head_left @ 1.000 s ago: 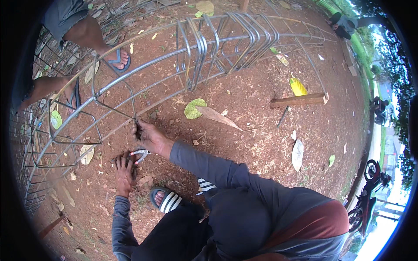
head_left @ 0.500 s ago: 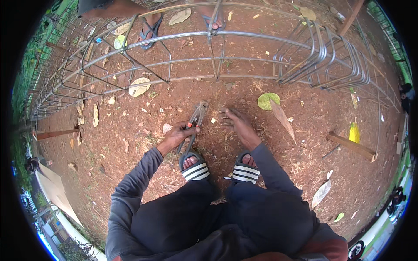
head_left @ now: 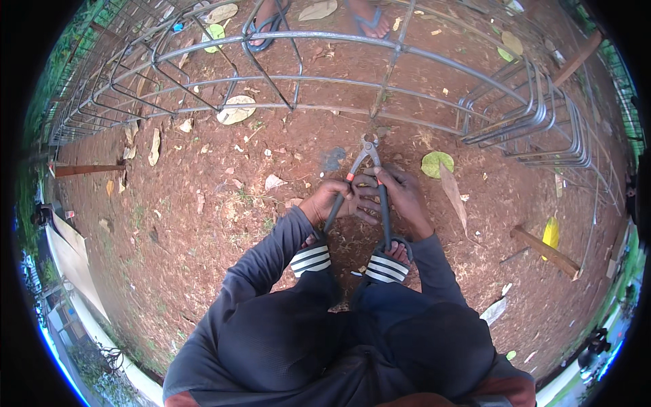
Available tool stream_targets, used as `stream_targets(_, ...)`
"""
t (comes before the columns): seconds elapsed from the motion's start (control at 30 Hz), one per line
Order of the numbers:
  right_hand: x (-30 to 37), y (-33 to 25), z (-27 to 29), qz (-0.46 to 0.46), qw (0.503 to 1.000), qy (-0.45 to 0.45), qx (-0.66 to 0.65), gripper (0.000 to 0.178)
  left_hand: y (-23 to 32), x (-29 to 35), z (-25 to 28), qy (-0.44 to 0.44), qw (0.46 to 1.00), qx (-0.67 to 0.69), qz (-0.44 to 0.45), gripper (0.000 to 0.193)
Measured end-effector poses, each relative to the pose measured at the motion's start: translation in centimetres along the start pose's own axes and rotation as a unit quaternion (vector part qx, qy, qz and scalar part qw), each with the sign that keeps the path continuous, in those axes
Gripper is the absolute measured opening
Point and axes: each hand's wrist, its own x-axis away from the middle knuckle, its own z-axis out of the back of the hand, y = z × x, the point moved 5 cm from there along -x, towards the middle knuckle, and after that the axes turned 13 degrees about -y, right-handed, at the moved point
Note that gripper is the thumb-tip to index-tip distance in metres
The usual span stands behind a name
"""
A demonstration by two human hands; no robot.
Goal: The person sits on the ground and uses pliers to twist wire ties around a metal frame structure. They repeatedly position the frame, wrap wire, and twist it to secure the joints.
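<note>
A pair of pincers [head_left: 367, 149] with dark handles and orange bands is spread apart above the ground in front of my feet. Its metal head points away from me, toward the bar frame. My left hand [head_left: 332, 201] is closed around the left handle. My right hand [head_left: 405, 201] grips the right handle, its thumb lying along it near the orange band. Some fingers meet between the two handles, where it is hard to tell them apart. Just beyond the pincers runs a long cage of steel reinforcing bars [head_left: 325, 35], which neither hand touches.
Bent steel stirrups [head_left: 542, 112] are bunched at the cage's right part. Wooden stakes stand at the right [head_left: 548, 252] and left [head_left: 88, 169]. Dry leaves [head_left: 236, 109] litter the reddish soil. Beyond the cage are another person's feet in sandals [head_left: 266, 26].
My right hand, open and apart before, has taken hold of one handle. The pincers' handles have spread wide. My view has shifted, and less of the cage's far side shows.
</note>
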Motion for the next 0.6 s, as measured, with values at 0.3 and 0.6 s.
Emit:
stream_targets(0.3, -0.5, -3.6, 0.3, 0.114, 0.977, 0.043, 0.176, 0.037, 0.0, -2.6, 4.6, 0.029, 0.997, -0.069, -0.006, 0.033)
stream_targets(0.6, -0.7, -4.6, 0.1, 0.140, 0.960, 0.045, 0.239, 0.029, -0.5, -3.4, 6.8, 0.084, 0.991, -0.095, 0.038, 0.042)
